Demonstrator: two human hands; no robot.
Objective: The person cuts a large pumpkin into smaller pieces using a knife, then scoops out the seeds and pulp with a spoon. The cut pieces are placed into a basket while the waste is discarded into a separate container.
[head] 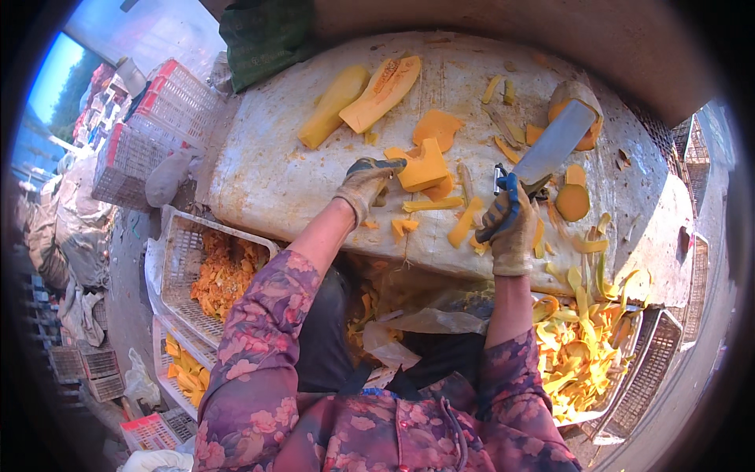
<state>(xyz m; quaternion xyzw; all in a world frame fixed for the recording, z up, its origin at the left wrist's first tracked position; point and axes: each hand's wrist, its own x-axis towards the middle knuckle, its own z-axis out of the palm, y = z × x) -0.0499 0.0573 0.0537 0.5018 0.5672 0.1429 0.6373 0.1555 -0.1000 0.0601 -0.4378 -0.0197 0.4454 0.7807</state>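
My right hand point(510, 221), in a coated work glove, grips a cleaver point(557, 141) whose broad blade points up and to the right. My gloved left hand point(371, 180) is at the left edge of a thick orange pumpkin piece point(426, 168), with a finger reaching to it; whether it grips the piece I cannot tell. Flat pumpkin slices and offcuts lie around that piece. Farther back rest a peeled long pumpkin point(335, 106) and a halved one point(383, 94) with its seed side up. A cut pumpkin end point(578, 112) with its skin on lies partly behind the blade.
The pale worktable point(265, 165) carries scattered peel. A crate of orange pulp point(224, 274) stands at the lower left, above a crate of yellow pieces point(187, 371). At the lower right a crate holds heaped peelings point(581, 360). Empty-looking crates point(640, 371) stand beside it. A green bag point(265, 44) hangs at the back.
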